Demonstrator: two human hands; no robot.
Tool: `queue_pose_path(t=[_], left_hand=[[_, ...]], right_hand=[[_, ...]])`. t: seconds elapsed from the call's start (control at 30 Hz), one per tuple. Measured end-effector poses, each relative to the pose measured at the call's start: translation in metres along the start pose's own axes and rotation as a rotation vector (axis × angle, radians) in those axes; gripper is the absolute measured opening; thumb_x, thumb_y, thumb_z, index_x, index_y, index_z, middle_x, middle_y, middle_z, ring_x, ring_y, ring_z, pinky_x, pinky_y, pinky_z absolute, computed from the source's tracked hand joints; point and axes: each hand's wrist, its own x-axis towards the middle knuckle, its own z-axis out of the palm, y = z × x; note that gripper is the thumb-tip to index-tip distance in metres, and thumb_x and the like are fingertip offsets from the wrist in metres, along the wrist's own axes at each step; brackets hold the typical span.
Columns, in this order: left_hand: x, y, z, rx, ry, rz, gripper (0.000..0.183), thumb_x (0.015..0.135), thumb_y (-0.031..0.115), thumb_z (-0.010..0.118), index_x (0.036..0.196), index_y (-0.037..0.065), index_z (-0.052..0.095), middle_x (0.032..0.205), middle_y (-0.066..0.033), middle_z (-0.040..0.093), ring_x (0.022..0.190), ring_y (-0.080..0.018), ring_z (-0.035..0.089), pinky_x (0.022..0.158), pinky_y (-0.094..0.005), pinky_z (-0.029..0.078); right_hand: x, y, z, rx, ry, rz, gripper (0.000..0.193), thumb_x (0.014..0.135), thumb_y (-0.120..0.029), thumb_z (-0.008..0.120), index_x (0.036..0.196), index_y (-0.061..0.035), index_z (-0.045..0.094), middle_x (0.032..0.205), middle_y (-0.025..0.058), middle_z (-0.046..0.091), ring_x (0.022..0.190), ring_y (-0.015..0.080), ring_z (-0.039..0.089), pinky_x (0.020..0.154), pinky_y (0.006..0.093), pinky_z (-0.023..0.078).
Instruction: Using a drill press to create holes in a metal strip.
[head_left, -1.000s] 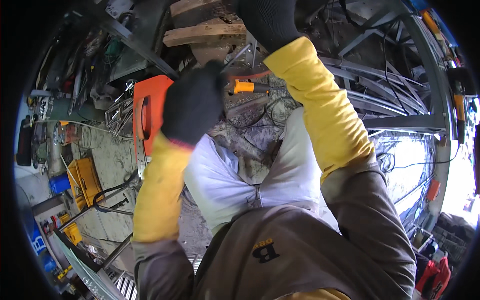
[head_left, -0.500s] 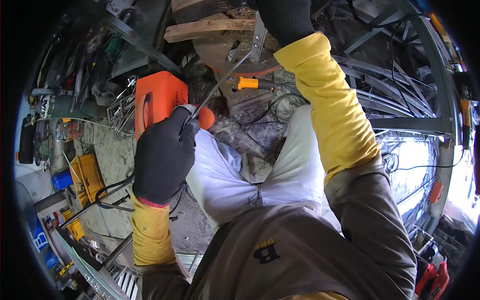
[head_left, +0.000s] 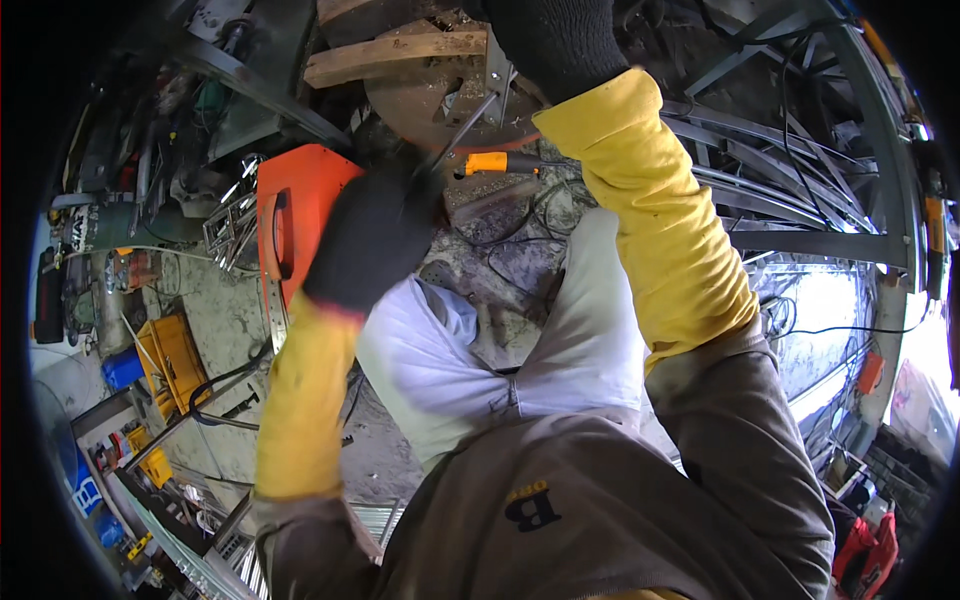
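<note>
My left hand [head_left: 375, 235], in a black glove smeared by motion, is closed around a thin grey metal rod [head_left: 464, 133]. The rod slants up and right, its far end meeting a flat metal piece with holes [head_left: 497, 75] that stands over a rusty round plate [head_left: 425, 105]. My right hand [head_left: 562, 45], also black-gloved, is at the top edge just right of that metal piece. Its fingers are out of sight, so its grip is hidden. Yellow sleeve covers reach from both gloves up the forearms.
Beside my left hand stands an orange box-shaped case [head_left: 300, 205] with a handle. A yellow-and-black power tool [head_left: 500, 163] lies below the round plate, near loose cables. Wooden strips [head_left: 395, 57] cross the plate. Steel bars [head_left: 780, 175] fill the right, and a yellow bin [head_left: 172, 362] sits left.
My left hand has moved right and slightly up along the rod, so less of the rod shows. The right hand has shifted slightly left in the picture.
</note>
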Motion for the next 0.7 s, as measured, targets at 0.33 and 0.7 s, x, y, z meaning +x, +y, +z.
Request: queue_pose_path(t=[0.33,0.7], left_hand=[[0.019,0.024,0.026,-2.098,-0.501,-0.723,0.028,0.110,0.032,0.051,0.116,0.006,0.059,0.071,0.0071,0.041,0.055,-0.0019,0.041,0.042,-0.0170,0.032],[0.036,0.035,0.006,-0.884,-0.233,-0.414,0.013,0.097,0.014,0.063,0.107,0.006,0.064,0.087,-0.0034,0.057,0.076,-0.0167,0.061,0.060,-0.0289,0.047]], right_hand=[[0.005,0.011,-0.021,-0.180,-0.013,-0.286,0.014,0.104,-0.011,0.059,0.105,-0.0013,0.070,0.085,0.0034,0.065,0.074,0.0115,0.058,0.066,0.0291,0.047],[0.000,0.012,-0.009,-0.003,-0.001,-0.114,0.026,0.104,-0.024,0.066,0.091,-0.0017,0.069,0.072,-0.0017,0.060,0.065,0.0071,0.054,0.058,0.0272,0.044]])
